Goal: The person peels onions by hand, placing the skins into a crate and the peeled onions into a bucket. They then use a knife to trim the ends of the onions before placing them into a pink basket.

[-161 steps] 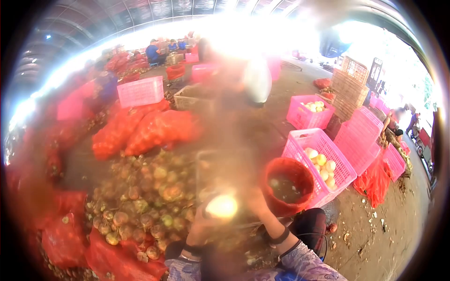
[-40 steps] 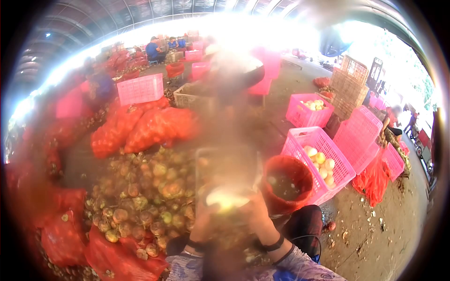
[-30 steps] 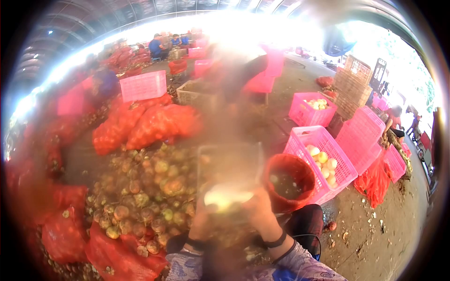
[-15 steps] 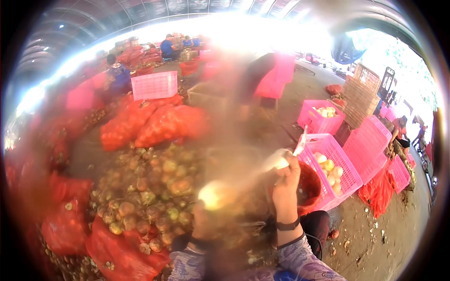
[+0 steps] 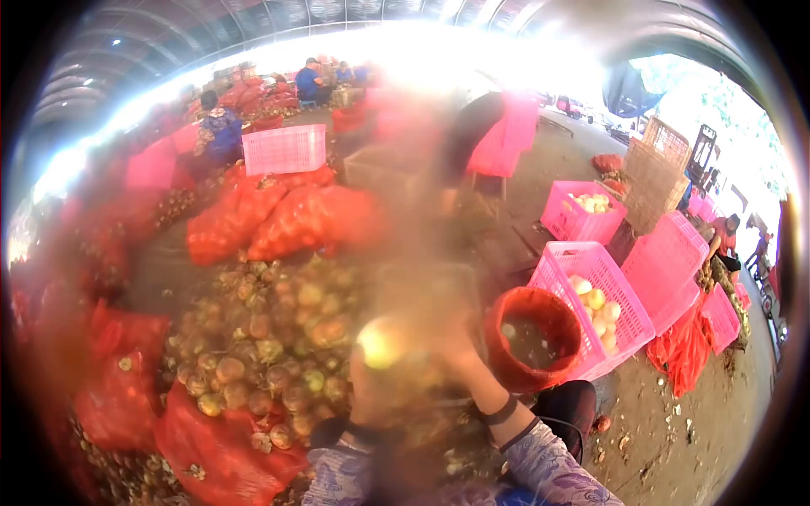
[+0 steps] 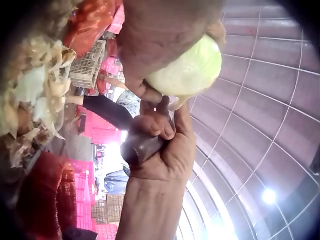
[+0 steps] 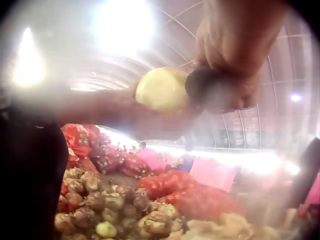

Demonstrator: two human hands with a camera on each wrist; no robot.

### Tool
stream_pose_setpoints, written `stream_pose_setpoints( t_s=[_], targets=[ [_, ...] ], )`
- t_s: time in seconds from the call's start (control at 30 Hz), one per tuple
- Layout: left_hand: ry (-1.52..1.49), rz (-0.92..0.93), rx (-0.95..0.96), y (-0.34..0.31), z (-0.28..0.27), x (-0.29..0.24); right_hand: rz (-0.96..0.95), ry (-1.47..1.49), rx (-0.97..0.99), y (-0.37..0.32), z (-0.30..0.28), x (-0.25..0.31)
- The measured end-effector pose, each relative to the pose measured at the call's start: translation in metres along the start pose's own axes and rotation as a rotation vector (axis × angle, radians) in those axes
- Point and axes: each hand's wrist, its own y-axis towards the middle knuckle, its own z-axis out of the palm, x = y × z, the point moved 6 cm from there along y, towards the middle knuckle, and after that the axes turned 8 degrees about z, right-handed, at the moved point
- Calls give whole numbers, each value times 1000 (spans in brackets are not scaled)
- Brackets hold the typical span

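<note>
My left hand [image 5: 368, 392] grips a pale peeled onion [image 5: 381, 341], blurred in the head view. In the left wrist view the fingers of this hand [image 6: 162, 37] wrap the onion [image 6: 187, 72]. Close against it, my right hand [image 6: 167, 155] is curled round a dark handle [image 6: 142, 147]. The right wrist view shows the right hand [image 7: 235, 60] above the dark handle [image 7: 207, 87], beside the onion [image 7: 161, 90] in the left hand [image 7: 155, 120]. Any blade is hidden or too blurred to tell. Glare veils the right hand [image 5: 460, 341] in the head view.
A red bucket [image 5: 499, 350] stands right of my hands, beside a pink crate [image 5: 637, 312] holding peeled onions. Unpeeled onions [image 5: 253, 337] lie heaped at the left, with red net sacks [image 5: 224, 447] around them. People work further back.
My right hand has come back from over the red bucket, where it held a tool and a pale piece, to beside the onion. The left hand still grips an onion. The head view has shifted slightly.
</note>
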Motion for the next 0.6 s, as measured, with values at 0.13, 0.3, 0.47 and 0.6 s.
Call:
stream_pose_setpoints(
  t_s=[0.13, 0.3, 0.47, 0.6],
  targets=[
    [73, 4, -14, -1, 2, 3, 309, 85, 249, -43, 7, 52],
    [21, -119, 11, -2, 4, 10, 103, -388, -10, -42, -35, 62],
    [-25, 23, -30, 14, -12, 12, 315, 807, -120, -22, -63, 108],
    [-622, -70, -34, -3, -3, 3, 220, 20, -84, -20, -38, 14]
  ],
)
